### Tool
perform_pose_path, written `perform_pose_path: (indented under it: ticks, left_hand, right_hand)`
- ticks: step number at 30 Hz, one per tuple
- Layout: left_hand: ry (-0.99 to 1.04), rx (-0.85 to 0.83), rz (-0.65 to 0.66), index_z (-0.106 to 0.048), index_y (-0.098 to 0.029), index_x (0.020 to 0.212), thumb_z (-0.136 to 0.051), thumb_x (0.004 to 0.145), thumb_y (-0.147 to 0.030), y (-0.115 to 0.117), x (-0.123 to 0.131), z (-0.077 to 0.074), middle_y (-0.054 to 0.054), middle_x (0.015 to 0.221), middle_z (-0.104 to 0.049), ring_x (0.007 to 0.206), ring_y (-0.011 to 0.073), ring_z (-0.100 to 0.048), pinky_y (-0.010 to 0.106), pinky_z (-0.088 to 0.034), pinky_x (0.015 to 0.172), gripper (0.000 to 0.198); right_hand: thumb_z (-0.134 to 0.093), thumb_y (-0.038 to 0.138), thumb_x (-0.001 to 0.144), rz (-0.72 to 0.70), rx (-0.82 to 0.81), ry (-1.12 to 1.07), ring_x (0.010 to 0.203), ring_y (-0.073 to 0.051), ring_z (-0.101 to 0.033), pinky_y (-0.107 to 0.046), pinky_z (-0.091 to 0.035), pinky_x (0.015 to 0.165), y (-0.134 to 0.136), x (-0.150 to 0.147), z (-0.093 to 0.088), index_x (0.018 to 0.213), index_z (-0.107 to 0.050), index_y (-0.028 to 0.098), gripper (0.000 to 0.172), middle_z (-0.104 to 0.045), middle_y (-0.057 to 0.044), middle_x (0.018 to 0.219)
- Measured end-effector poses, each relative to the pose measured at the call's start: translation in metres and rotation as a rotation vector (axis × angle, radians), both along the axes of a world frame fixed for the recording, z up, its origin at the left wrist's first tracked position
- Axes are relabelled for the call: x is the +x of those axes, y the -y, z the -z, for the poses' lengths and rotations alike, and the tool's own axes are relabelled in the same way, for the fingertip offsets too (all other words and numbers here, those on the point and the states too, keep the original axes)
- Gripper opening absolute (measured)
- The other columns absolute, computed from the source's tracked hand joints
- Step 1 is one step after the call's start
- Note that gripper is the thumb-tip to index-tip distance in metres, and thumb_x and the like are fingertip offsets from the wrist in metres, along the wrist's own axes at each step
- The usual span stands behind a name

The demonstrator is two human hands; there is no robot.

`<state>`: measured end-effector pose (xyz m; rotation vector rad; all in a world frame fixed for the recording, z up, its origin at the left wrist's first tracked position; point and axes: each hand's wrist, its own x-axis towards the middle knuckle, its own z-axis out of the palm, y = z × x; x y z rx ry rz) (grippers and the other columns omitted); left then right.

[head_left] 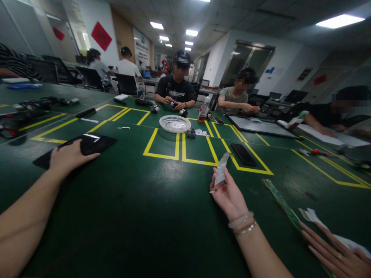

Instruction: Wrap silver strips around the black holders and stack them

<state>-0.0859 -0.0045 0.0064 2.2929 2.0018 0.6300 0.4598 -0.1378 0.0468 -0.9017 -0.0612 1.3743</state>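
While a pale strip point(222, 170) is clamped in the right hand point(230, 197), right of centre, a flat black item point(97, 144) at frame left is touched by the left hand point(65, 157), thumb and fingers apart.

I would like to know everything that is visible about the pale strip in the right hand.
The pale grey strip is narrow and thin, with a slight sheen and faint creases. It may be plastic film or paper; I cannot tell which. It stands tilted above the green table, its upper end bending to the right. The right hand holds its lower part between thumb and fingers, so the lower end is partly hidden.
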Motion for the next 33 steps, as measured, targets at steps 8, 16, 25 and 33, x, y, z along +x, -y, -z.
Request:
perform_pose_path:
  ticks: [8,16,25,33]
  left_hand:
    - [-0.093,-0.014,0.142,-0.038,-0.008,0.146,-0.064,0.084,-0.066,0.029,0.111,-0.033,0.016,0.131,-0.053,0.119,0.0409,-0.05,0.058,-0.027,0.11,0.088]
    - [-0.036,-0.038,0.717,-0.042,-0.021,0.146,-0.086,0.073,-0.052,0.09,0.226,-0.03,0.009,0.141,-0.047,0.13,0.0328,-0.043,0.052,-0.015,0.12,0.09]
    - [-0.059,-0.014,0.855,-0.04,-0.022,0.147,-0.09,0.074,-0.044,0.097,0.239,-0.013,0.01,0.144,-0.043,0.133,0.0321,-0.04,0.055,-0.017,0.119,0.091]
    - [-0.082,0.449,1.043,-0.062,-0.018,0.116,-0.074,0.086,-0.043,0.116,0.238,-0.025,0.008,0.118,-0.061,0.105,0.0285,-0.058,0.045,-0.041,0.1,0.041]
  right_hand:
    - [-0.05,0.026,0.1,-0.014,0.032,-0.036,0.056,-0.009,-0.069,-0.019,-0.058,0.046,-0.001,0.002,0.0,0.107,-0.063,0.02,0.015,-0.075,0.002,0.081]
    - [-0.057,0.026,0.097,-0.037,0.083,0.017,0.059,-0.007,-0.069,-0.018,-0.059,0.052,0.0,0.001,0.0,0.107,-0.065,0.021,0.013,-0.075,0.003,0.084]
    - [-0.083,0.036,0.073,-0.056,0.306,0.532,0.09,-0.013,-0.069,-0.023,-0.058,0.076,0.009,-0.013,0.001,0.11,-0.07,0.025,0.041,-0.075,-0.001,0.107]
    - [-0.067,0.037,0.088,-0.272,0.569,1.496,0.113,-0.026,-0.063,-0.05,-0.042,0.101,0.02,-0.021,0.004,0.111,-0.073,0.03,0.024,-0.072,-0.006,0.118]
